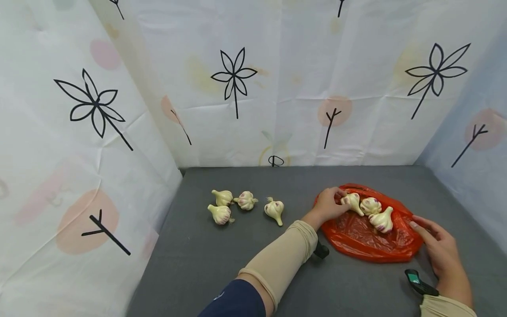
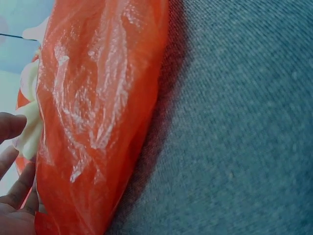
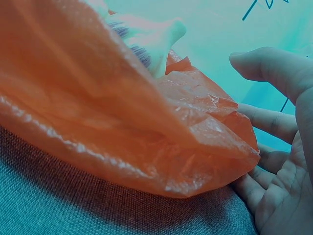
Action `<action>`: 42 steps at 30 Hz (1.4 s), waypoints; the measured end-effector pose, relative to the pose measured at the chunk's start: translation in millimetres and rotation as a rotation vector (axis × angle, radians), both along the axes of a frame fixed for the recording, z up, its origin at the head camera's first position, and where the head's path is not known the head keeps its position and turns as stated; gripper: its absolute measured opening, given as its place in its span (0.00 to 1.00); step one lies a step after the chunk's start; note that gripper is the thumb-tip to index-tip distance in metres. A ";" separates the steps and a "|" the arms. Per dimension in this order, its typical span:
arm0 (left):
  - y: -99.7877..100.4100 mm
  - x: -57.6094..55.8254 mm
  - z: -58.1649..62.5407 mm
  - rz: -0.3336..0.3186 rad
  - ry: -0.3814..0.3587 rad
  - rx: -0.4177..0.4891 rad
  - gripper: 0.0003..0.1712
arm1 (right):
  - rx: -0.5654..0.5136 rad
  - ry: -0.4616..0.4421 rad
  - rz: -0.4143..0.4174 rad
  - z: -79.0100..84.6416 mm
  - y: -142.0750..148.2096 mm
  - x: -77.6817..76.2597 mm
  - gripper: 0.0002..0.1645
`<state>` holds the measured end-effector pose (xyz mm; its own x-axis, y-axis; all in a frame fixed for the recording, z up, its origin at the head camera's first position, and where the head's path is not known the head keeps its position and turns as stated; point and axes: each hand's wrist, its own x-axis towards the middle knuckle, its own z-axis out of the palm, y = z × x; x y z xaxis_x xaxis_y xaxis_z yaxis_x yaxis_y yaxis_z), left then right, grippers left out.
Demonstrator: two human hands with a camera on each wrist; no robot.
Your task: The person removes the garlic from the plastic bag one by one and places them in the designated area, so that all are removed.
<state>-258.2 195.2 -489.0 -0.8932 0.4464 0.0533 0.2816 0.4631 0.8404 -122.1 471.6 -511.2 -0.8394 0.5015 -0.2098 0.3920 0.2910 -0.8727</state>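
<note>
Left grip (image 1: 328, 206) pinches a garlic bulb (image 1: 351, 202) on the red bag (image 1: 348, 235), beside two bulbs (image 1: 371, 206) there; right grip (image 1: 441, 246), thumb spread wide, touches bag's right edge, probably steadying it. Four loose bulbs (image 1: 274, 210) sit on desk (image 1: 206, 264).

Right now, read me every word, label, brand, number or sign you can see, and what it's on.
No readable text.
Navy sleeve: white mark, too small to read.
Black device, lower right: green patch, too small to read.
Cloth: drawings; faint marks too blurred to read.
</note>
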 end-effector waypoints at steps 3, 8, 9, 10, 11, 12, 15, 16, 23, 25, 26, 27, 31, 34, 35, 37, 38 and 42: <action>1.0 -0.3 -1.3 0.001 -0.013 0.006 0.17 | 0.000 0.010 -0.007 -1.1 -0.3 -0.5 0.38; 5.0 -0.8 -4.7 0.019 -0.014 0.015 0.18 | -0.002 0.019 -0.021 -2.4 -0.9 -0.3 0.37; 6.0 -0.6 -5.2 0.027 -0.016 0.017 0.19 | -0.001 0.023 -0.020 -2.6 -0.9 -0.1 0.37; 6.7 -0.2 -5.4 0.033 -0.019 0.019 0.19 | 0.001 0.025 -0.017 -2.5 -1.0 0.1 0.37; 7.4 0.1 -5.3 0.041 -0.021 0.020 0.20 | 0.002 0.028 -0.015 -2.4 -1.0 0.3 0.37; 7.8 0.5 -5.2 0.050 -0.027 0.021 0.19 | 0.001 0.029 -0.011 -2.2 -0.8 0.4 0.36; 7.8 1.6 -4.4 0.074 -0.048 0.024 0.17 | -0.001 0.032 0.004 -1.8 -0.8 0.5 0.36; 7.7 1.6 -4.3 0.078 -0.051 0.027 0.17 | -0.001 0.033 0.008 -1.7 -0.8 0.4 0.36; 7.2 0.7 -3.6 0.063 -0.022 0.023 0.14 | 0.003 0.036 0.005 -1.6 -0.3 0.5 0.33; 7.4 0.1 -3.6 0.052 -0.016 0.024 0.14 | -0.002 0.034 0.003 -1.7 0.1 0.5 0.34; 7.4 -0.1 -3.4 0.046 -0.016 0.025 0.14 | -0.003 0.032 0.002 -1.6 0.3 0.5 0.34; 7.4 -0.3 -3.0 0.039 -0.016 0.030 0.14 | -0.003 0.028 0.000 -1.6 0.5 0.5 0.34; 5.3 -0.5 1.3 0.017 -0.022 0.057 0.13 | 0.002 0.019 -0.002 -1.6 0.6 0.1 0.35; 4.0 0.2 5.4 0.006 -0.025 0.081 0.13 | 0.003 0.017 -0.002 -2.1 0.5 0.3 0.35; 3.7 0.5 6.9 0.002 -0.024 0.088 0.13 | 0.003 0.017 -0.001 -2.2 0.4 0.3 0.35; 3.1 1.4 10.6 -0.014 -0.016 0.096 0.13 | -0.002 0.016 -0.002 -2.2 0.2 0.1 0.34; 2.8 1.9 12.8 -0.029 -0.011 0.101 0.14 | -0.004 0.016 -0.002 -2.0 0.1 0.1 0.34; 0.5 4.9 23.0 -0.096 0.027 0.107 0.15 | -0.005 0.015 0.005 -0.8 -0.1 0.0 0.34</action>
<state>-253.3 195.7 -465.9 -0.8440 0.5206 0.1287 0.3439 0.3412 0.8748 -122.1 471.5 -512.0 -0.8446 0.4967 -0.2000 0.3780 0.2885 -0.8797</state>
